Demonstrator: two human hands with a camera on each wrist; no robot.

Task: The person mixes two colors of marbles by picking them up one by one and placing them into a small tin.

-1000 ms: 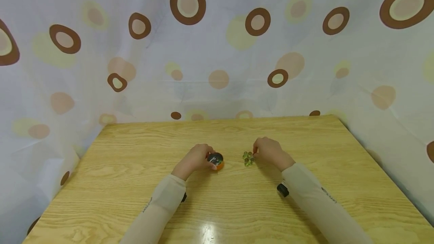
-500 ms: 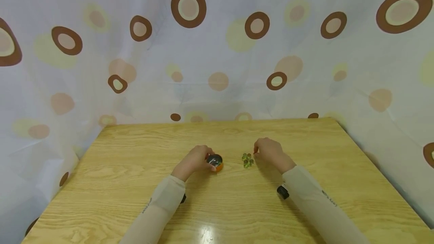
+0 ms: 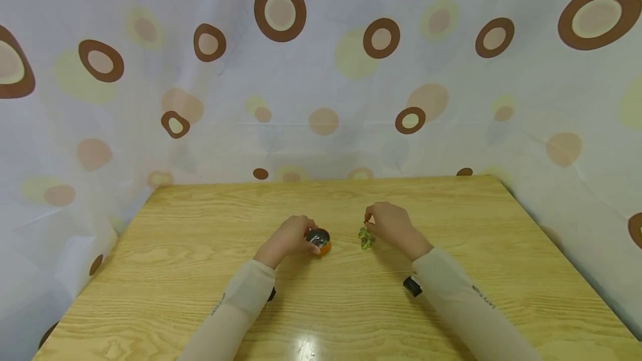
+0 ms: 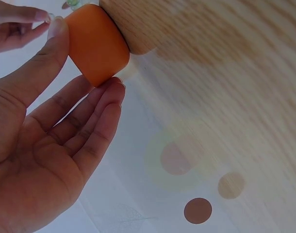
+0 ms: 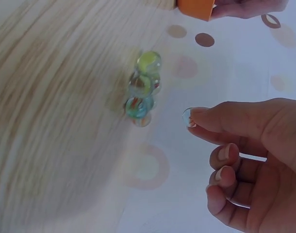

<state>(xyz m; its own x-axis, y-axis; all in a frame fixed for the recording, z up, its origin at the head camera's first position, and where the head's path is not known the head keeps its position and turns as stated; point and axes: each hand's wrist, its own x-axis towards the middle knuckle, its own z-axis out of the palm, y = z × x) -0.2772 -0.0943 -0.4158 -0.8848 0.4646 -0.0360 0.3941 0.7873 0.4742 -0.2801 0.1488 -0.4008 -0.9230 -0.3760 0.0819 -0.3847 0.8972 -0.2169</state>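
My left hand (image 3: pixel 290 237) grips a small round orange bowl (image 3: pixel 325 247) with a dark shiny inside, standing on the table. In the left wrist view the thumb lies on one side of the bowl (image 4: pixel 97 46) and the fingertips on the other. Between thumb and forefinger my right hand (image 3: pixel 393 226) pinches a glass marble (image 5: pixel 188 117), raised over the wood; the other fingers curl loosely. Several clear marbles (image 3: pixel 365 239) with coloured swirls sit bunched on the table just below and left of that hand, to the right of the bowl.
The light wood table (image 3: pixel 331 294) reaches back to a white curtain (image 3: pixel 301 82) with brown and yellow circles, which also hangs along both sides. A dark wrist device (image 3: pixel 413 286) shows under the right sleeve.
My right hand has risen and shifted left with the pinched marble, from beside the bunch of marbles to above it. The left hand and the bowl have stayed in place.
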